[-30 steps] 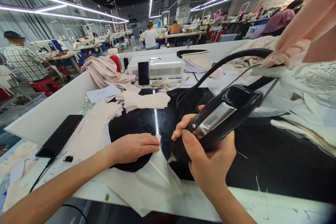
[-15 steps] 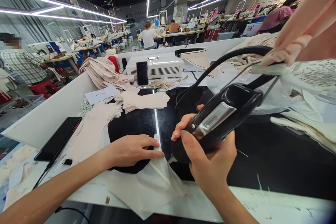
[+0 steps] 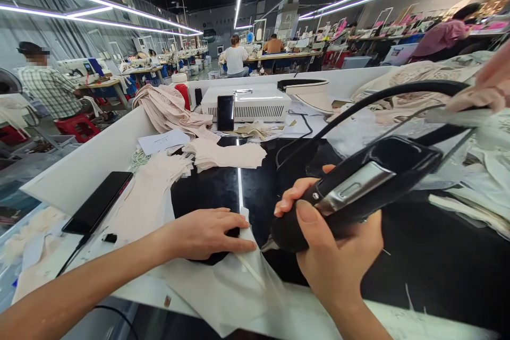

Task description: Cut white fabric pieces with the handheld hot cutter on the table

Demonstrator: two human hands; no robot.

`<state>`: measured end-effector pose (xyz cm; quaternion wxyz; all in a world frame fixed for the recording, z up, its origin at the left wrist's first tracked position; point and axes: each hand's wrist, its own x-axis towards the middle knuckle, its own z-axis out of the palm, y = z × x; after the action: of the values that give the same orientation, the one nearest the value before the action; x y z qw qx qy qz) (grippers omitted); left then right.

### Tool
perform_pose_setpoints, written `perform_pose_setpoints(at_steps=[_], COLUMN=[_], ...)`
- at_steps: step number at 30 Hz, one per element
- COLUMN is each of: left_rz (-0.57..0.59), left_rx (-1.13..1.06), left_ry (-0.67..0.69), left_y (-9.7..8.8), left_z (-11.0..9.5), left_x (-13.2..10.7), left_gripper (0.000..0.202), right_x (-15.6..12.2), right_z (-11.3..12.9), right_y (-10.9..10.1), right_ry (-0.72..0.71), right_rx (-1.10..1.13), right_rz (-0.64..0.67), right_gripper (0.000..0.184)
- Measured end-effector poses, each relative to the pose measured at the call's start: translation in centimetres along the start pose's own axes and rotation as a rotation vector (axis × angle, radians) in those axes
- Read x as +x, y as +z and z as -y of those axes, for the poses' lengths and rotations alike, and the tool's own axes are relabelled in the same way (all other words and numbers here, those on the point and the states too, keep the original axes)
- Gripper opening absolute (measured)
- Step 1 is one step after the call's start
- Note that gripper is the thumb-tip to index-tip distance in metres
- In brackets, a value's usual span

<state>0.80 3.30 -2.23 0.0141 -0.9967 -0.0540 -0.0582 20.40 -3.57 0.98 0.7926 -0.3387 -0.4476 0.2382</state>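
Note:
My right hand (image 3: 330,244) is wrapped round a black corded hand tool (image 3: 358,188) with a silver plate, its tip touching a white fabric piece (image 3: 235,281) near the front edge of the black table (image 3: 418,255). My left hand (image 3: 207,234) lies flat with fingers stretched out, pressing on the white fabric where it overlaps a black fabric piece (image 3: 207,196). The two hands are a short gap apart.
A black phone (image 3: 98,208) lies at the left on a cable. Stacks of beige fabric pieces (image 3: 223,155) and a white box unit (image 3: 247,103) with a second phone (image 3: 225,112) stand behind. White lace garments (image 3: 478,170) pile at the right. Other people sit at sewing tables beyond.
My left hand has slid a little to the right along the white fabric, toward the tool tip. The view has shifted slightly; my right hand keeps the tool in place.

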Motion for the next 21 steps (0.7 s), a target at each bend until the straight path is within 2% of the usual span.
perform_pose_setpoints(at_steps=[9, 21], left_rz=[-0.026, -0.023], left_rx=[-0.036, -0.111], left_ry=[-0.006, -0.056], left_y=[0.4, 0.9], left_z=[0.1, 0.0], left_x=[0.1, -0.1], left_gripper=[0.051, 0.052], right_x=[0.4, 1.1], right_z=[-1.0, -1.6], right_y=[0.4, 1.1], right_ry=[-0.006, -0.005], right_rx=[0.001, -0.006], right_rz=[0.028, -0.016], right_gripper=[0.029, 0.040])
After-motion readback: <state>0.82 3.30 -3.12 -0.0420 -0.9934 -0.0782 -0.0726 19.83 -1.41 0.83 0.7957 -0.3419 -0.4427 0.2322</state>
